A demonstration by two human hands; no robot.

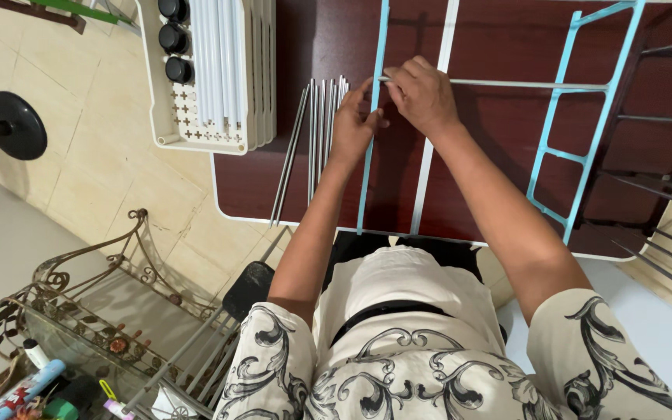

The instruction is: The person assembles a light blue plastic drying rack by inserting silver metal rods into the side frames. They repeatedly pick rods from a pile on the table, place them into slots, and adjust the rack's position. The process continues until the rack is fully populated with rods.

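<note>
Silver rod (507, 84) lies across the dark red table (491, 155), with its long axis running left to right in the head view, from the hands toward the turquoise ladder-shaped frame (577, 132) on the right side, where its far end meets the frame's rail. Its near end is at the hands, exactly at the place where it crosses a long turquoise bar (372, 117) that runs away from the person toward the top of the view, so the two long pieces stand almost at a right angle to each other. Right hand (421, 93) is on top of this crossing, fingers closed and pinched around the rod's end; the rod stretches out from it to the right. Left hand (351, 124) is just beside it, on the left of the turquoise bar, with its fingers curled against the bar and touching the right hand; whether it grips the bar fully I cannot tell, because the fingertips are hidden. Both hands are equally near the joint, but only the right one holds the rod itself. A white bar (433, 140) lies parallel to the turquoise bar, just to its right. A bundle of loose silver rods (320, 132) lies on the table left of the left hand, and a white plastic tray (211, 78) is further left.
</note>
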